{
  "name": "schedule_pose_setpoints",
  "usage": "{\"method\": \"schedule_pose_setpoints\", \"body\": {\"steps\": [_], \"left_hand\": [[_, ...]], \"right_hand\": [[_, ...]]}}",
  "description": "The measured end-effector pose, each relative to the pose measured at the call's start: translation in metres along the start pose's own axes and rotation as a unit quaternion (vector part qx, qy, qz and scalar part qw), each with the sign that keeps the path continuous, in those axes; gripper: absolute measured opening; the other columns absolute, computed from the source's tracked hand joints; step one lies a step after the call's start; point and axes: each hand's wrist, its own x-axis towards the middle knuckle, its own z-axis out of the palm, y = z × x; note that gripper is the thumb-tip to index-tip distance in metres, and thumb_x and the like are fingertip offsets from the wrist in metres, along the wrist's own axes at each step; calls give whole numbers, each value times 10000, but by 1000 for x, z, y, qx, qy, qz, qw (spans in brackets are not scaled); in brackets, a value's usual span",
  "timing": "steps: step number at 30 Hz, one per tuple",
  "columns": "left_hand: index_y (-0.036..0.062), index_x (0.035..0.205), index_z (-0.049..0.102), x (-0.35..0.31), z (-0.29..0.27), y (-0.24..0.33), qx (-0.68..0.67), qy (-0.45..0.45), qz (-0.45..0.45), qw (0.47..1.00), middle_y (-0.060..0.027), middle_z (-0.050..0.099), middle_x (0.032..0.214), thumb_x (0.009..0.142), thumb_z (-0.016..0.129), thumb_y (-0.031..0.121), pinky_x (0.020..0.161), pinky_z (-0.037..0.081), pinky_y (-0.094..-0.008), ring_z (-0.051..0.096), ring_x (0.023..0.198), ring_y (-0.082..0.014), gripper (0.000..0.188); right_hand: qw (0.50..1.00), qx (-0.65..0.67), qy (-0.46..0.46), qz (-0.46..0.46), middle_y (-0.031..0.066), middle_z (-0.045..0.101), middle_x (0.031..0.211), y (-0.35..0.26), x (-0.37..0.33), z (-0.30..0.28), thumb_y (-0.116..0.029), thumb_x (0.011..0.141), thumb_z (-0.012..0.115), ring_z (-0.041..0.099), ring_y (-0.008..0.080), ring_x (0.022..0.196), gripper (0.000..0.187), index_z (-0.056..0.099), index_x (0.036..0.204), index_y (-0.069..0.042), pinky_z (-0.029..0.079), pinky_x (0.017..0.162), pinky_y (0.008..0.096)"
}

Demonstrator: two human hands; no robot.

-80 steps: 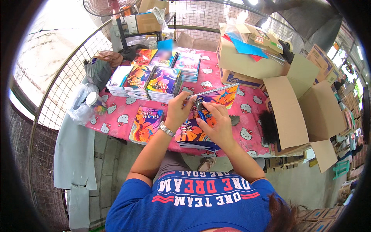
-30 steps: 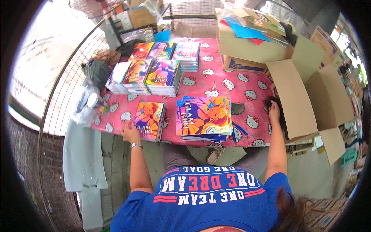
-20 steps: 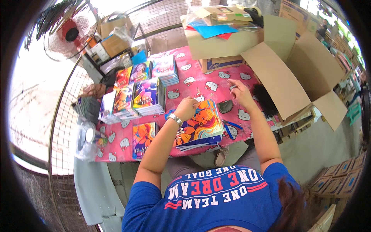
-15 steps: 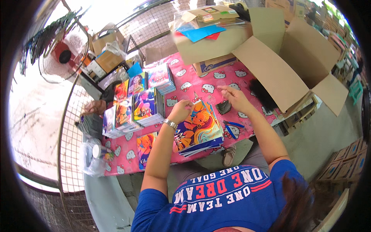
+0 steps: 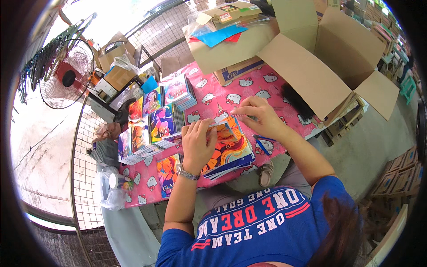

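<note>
A stack of colourful illustrated covers lies on the pink patterned tablecloth in front of me. Over its far edge, my left hand, with a metal watch on the wrist, is closed with thumb and fingers together. My right hand pinches at the stack's far right. Between the two hands runs a thin, pale, see-through strip, its kind unclear. Blue-handled pliers lie right of the stack. A single illustrated book rests beside my left forearm.
Several piles of illustrated books stand at the left of the table. A large open carton is at the right, another box with blue and red sheets behind. A cup in plastic sits at the left edge, a fan beyond.
My hands have come closer together over the far edge of the stack, the right moving left. A pale strip now shows between them. The dark item beside the stack is now hidden.
</note>
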Motion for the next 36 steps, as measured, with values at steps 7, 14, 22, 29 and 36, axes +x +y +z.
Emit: {"method": "schedule_pose_setpoints", "body": {"steps": [7,14,22,29,36], "left_hand": [[83,937,638,0,4,-3,8,7,3,1000,-63,651,861,873,690,217,795,392,-388,596,835,-255,158],[80,958,634,1,3,-4,5,8,21,1000,-63,662,878,877,676,210,803,392,-398,597,837,-256,159],[92,1098,583,12,12,11,28,-36,70,996,-84,636,902,867,655,194,841,386,-412,590,884,-273,263],[84,1064,596,2,5,10,-24,-31,70,997,-78,625,880,883,638,174,835,387,-410,584,865,-271,206],[120,1074,607,-8,4,5,33,-67,-8,997,-65,619,1144,907,654,277,1038,224,-628,482,1225,-305,235]], "right_hand": [[993,104,-55,8,57,571,906,-1,2,3,-112,904,651,593,226,864,237,694,1136,-127,469,783,356],[938,232,-192,173,101,593,873,-16,18,-8,-129,972,568,618,244,866,305,610,1274,-118,488,777,347],[989,91,-114,38,91,609,774,-23,14,-4,-140,965,557,628,223,707,273,531,1221,-50,507,676,345],[871,380,-176,258,164,690,874,2,28,5,-218,991,490,692,286,819,278,518,1205,-42,533,719,411],[885,-303,-94,340,216,566,1294,180,-68,133,-420,884,574,551,414,1159,473,611,1251,-124,442,1006,510]]}}
